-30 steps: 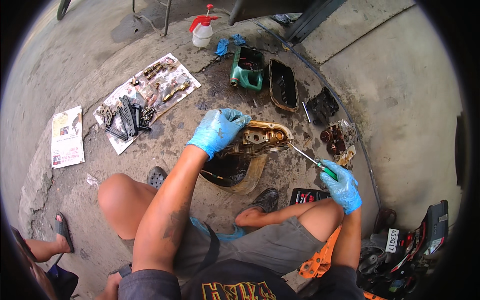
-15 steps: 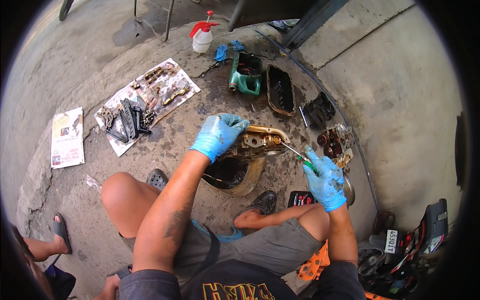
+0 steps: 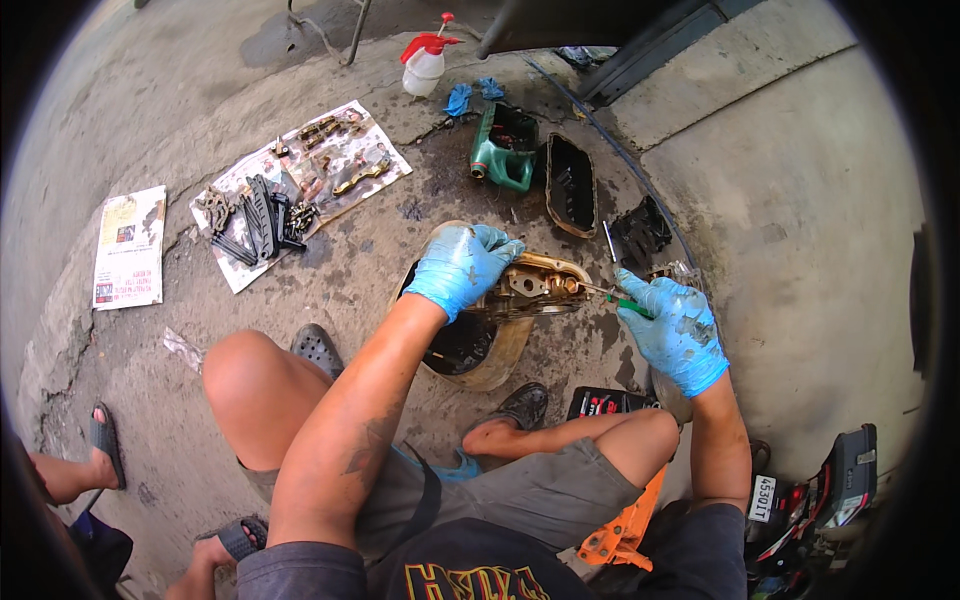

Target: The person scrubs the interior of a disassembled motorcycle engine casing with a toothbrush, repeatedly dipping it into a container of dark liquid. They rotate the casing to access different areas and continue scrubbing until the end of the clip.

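Note:
In my blue-gloved left hand [image 3: 465,265] is the upper edge of an oily metal engine cover [image 3: 528,284], tilted up over a cut-open container [image 3: 510,358] with dark residue inside. My right hand [image 3: 677,328], also in a stained blue glove, is closed around the green handle of a screwdriver [image 3: 632,306]. Its thin shaft runs left to the round opening at the cover's right end. Whether the tip touches the rim or sits inside is too small to tell.
Newspaper [image 3: 235,272] with metal parts lies at left. Beyond are a cut green jug [image 3: 497,165], a black oil pan [image 3: 570,215] and a spray bottle [image 3: 424,72]. Dark parts [image 3: 640,232] lie at right, a motorcycle [image 3: 800,520] lower right. Another person's foot [image 3: 105,447] shows at left.
My right hand has shifted right, and the screwdriver lies more level against the cover's right end. The whole view has moved slightly; my left hand keeps its hold.

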Demonstrator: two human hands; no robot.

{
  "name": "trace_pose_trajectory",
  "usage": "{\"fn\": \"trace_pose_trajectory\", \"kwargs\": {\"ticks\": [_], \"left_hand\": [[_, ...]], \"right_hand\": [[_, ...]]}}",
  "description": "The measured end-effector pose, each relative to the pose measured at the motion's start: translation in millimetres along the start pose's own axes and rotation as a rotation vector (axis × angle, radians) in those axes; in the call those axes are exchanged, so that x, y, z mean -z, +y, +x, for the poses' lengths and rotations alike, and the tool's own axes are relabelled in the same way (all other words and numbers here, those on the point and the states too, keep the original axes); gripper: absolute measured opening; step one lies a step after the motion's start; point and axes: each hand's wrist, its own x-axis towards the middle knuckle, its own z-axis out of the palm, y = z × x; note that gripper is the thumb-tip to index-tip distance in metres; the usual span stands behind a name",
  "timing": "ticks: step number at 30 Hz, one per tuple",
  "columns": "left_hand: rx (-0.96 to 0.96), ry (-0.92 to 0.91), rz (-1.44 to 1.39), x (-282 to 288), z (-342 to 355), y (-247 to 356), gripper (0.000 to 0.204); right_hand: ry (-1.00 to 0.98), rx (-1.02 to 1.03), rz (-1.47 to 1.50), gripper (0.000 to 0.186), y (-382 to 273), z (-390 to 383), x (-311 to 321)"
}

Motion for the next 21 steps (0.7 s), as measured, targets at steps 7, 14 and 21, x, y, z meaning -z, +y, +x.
{"fn": "trace_pose_trajectory", "kwargs": {"ticks": [7, 14, 21], "left_hand": [[-0.056, 0.025, 0.047, 7, -4, 3, 0.035], [-0.08, 0.026, 0.102, 4, -3, 4, 0.039], [-0.007, 0.002, 0.063, 9, -4, 4, 0.04]], "right_hand": [[0.154, -0.117, 0.151, 0.041, 0, -33, -25], [0.373, -0.609, 0.88, 0.044, 19, -90, -118], [0.14, -0.408, 0.424, 0.041, 22, -72, -76]]}}
